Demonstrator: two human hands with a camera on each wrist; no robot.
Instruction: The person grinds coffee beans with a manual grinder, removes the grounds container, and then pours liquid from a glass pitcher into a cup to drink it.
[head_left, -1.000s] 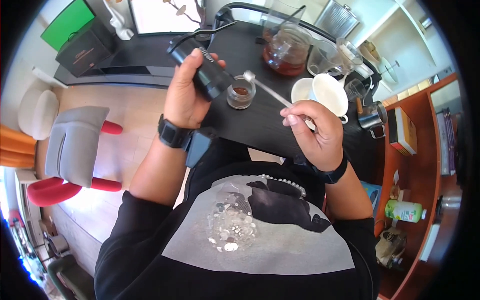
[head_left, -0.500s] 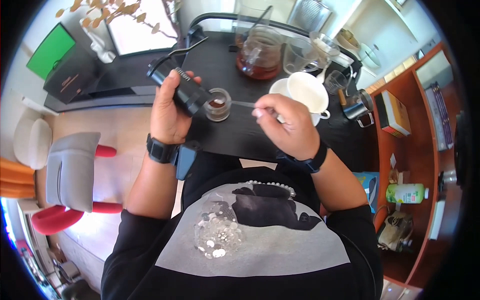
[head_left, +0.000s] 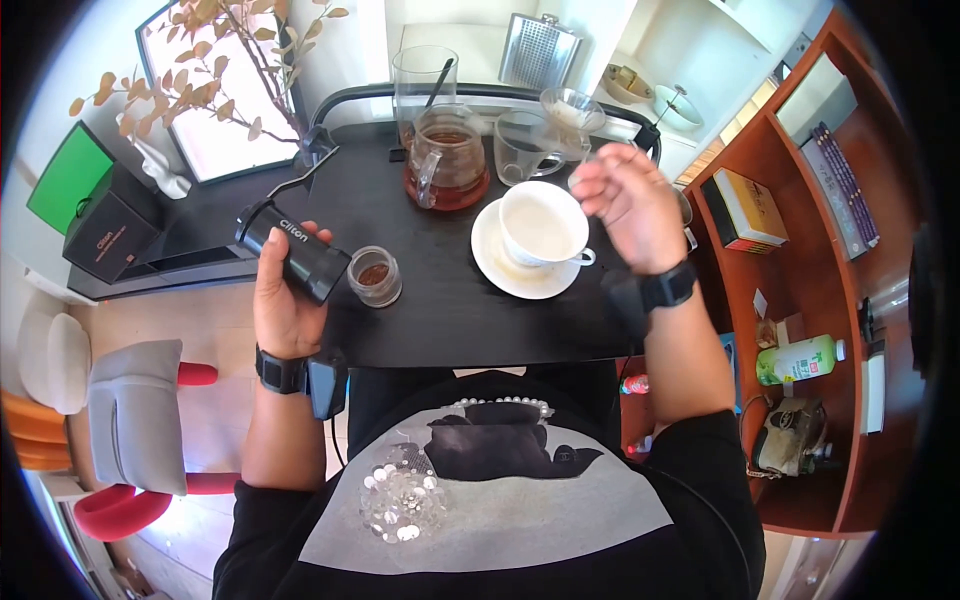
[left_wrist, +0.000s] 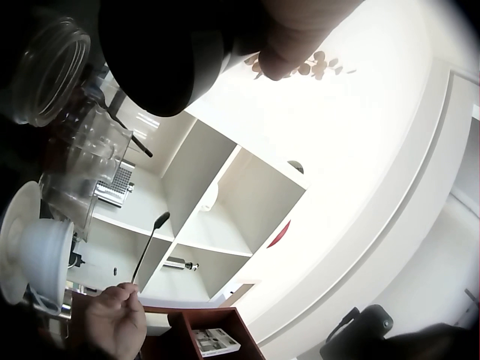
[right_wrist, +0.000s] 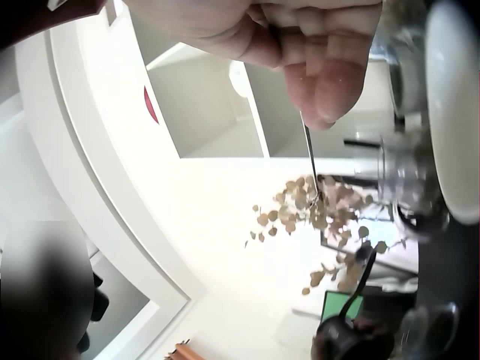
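My left hand (head_left: 285,300) grips a black hand coffee grinder (head_left: 292,252), tilted, with its crank toward the far left. Beside the grinder's lower end a small glass jar (head_left: 376,276) of brown coffee grounds stands open on the black table. My right hand (head_left: 632,205) is raised at the right, near a white cup (head_left: 543,222) on a saucer (head_left: 500,265). In the left wrist view its fingertips pinch the thin handle of a small spoon (left_wrist: 150,244), bowl end up. The right wrist view shows part of the spoon handle (right_wrist: 309,154) below the fingers.
A glass pot (head_left: 446,165) of reddish-brown liquid stands behind the jar, with a tall glass (head_left: 425,75) at its back. Farther right are a glass server (head_left: 520,150) and a dripper (head_left: 572,110). A wooden shelf (head_left: 760,330) borders the right side.
The right hand has drawn the spoon out of the jar and moved up and right, past the cup. The left hand keeps its grip on the grinder. The head view has shifted.
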